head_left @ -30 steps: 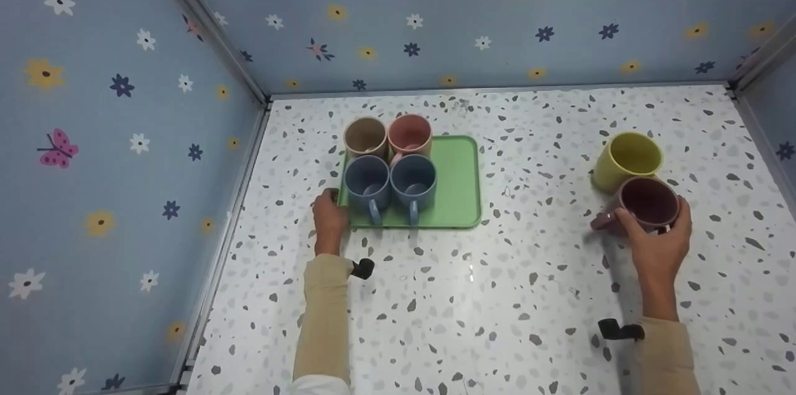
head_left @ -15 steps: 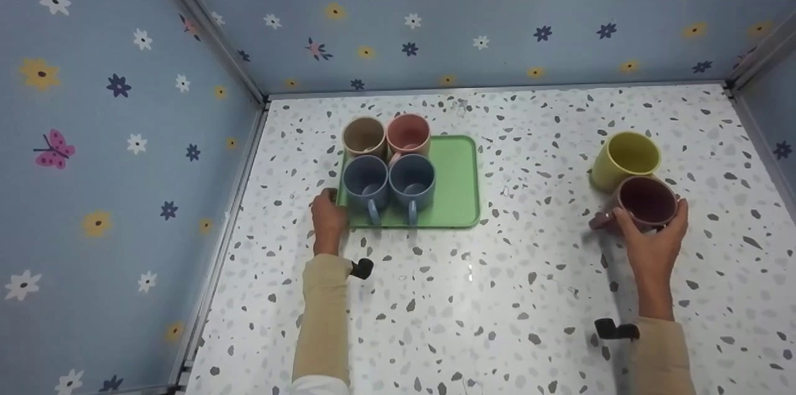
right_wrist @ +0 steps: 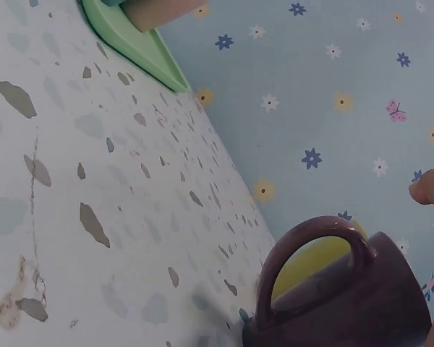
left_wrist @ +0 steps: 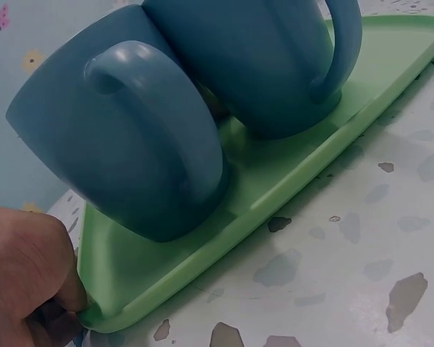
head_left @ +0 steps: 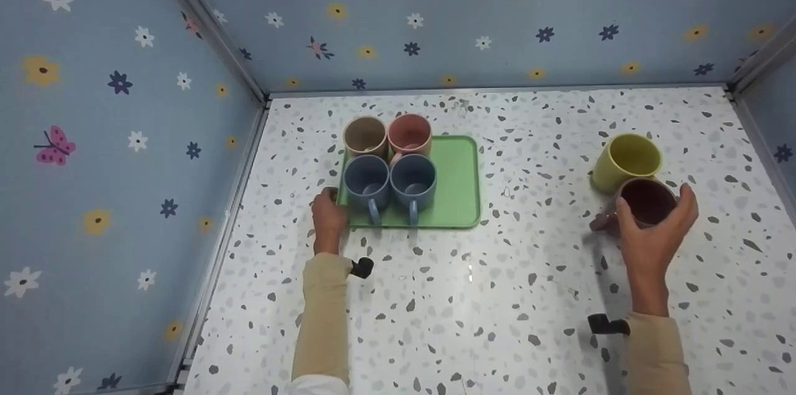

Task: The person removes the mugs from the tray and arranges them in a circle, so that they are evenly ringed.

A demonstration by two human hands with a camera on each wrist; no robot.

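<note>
A: What are the things made of?

B: A smooth matte green tray, rounded corners and a low raised rim, on a glossy speckled surface. Four matte mugs stand on its left half: two blue in front, beige and pink behind.

A: And on the right?

B: A dark maroon mug, round with a loop handle, upright on the surface, touching a yellow mug behind it.

A: Where are the fingers?

B: The right hand cups the maroon mug from the near side, thumb at the handle side, fingers curled round the far side. The left hand pinches the tray's near left corner.
</note>
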